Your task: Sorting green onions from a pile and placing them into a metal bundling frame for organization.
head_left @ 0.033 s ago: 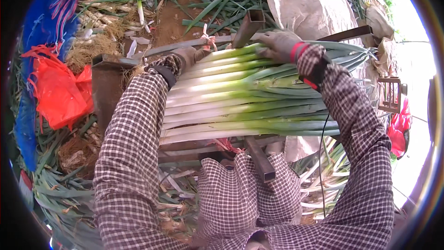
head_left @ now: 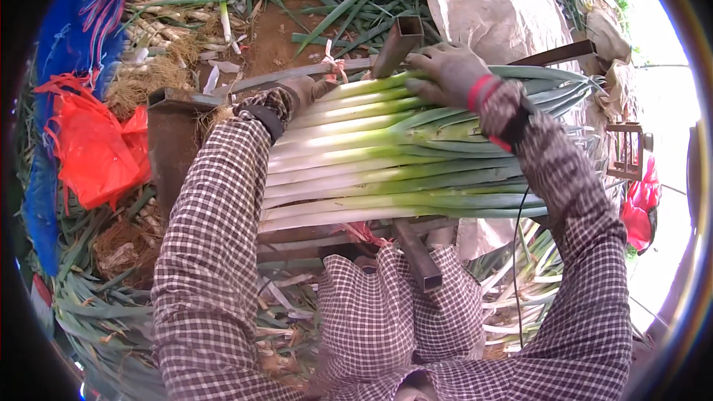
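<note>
Counted: about ten leeks [head_left: 386, 163] laid side by side in one bundle, two gloved hands [head_left: 445, 70] [head_left: 301, 93], two square metal posts [head_left: 399, 43] [head_left: 417, 256], one red bag [head_left: 89, 148].

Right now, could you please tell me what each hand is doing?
Left hand: gloved, at the leek bundle's far edge; grip cannot be told.
Right hand: gloved, open, pressing on the leeks.

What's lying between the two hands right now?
In the head view, the far stalks of the leek bundle span the stretch between the left hand and the right hand, which presses on them.
</note>
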Demonstrator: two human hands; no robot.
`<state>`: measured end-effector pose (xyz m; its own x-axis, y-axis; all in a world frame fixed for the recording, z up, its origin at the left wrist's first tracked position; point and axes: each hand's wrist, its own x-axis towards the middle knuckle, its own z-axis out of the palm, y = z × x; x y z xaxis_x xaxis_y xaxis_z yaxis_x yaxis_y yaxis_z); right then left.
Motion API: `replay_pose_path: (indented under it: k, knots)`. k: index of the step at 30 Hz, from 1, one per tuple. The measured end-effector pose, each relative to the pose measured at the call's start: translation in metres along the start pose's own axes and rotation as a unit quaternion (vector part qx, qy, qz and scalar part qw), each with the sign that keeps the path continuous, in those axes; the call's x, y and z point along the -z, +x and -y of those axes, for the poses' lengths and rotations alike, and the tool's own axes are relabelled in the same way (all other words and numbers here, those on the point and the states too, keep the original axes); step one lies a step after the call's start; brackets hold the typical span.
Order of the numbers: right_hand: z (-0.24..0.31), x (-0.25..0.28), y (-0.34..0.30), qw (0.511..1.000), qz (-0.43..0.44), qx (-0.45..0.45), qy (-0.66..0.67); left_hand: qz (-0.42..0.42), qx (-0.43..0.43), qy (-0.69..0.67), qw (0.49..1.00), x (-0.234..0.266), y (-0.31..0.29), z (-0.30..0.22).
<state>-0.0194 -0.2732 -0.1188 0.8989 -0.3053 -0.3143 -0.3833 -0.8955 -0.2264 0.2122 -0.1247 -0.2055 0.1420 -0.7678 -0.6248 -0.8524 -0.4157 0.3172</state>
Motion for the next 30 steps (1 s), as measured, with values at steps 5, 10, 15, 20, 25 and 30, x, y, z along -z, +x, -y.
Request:
replay_pose_path:
  k: [5, 10, 15, 20, 25, 30]
  knots:
    - [0.070, -0.008, -0.036, 0.974, -0.101, 0.176, -0.103, -0.035, 0.088, 0.029, 0.995, 0.006, -0.018, 0.006]
    - [0.052, -0.010, -0.067, 0.994, -0.077, 0.042, 0.065, -0.212, -0.115, 0.132, 0.962, 0.008, -0.120, -0.073]
    - [0.044, 0.064, -0.021, 0.920, 0.252, -0.031, 0.297, -0.295, -0.085, -0.002, 0.952, 0.001, -0.130, -0.033]
    - [0.062, 0.053, 0.019, 0.954, 0.121, -0.130, -0.242, -0.221, -0.060, -0.094, 0.969, 0.006, -0.071, 0.025]
    - [0.019, 0.002, 0.004, 0.990, 0.052, -0.093, -0.097, -0.267, -0.035, 0.084, 0.959, -0.019, -0.060, 0.025]
    - [-0.020, -0.013, -0.030, 0.993, -0.077, -0.083, -0.014, -0.230, -0.021, 0.044, 0.972, -0.013, -0.028, -0.009]
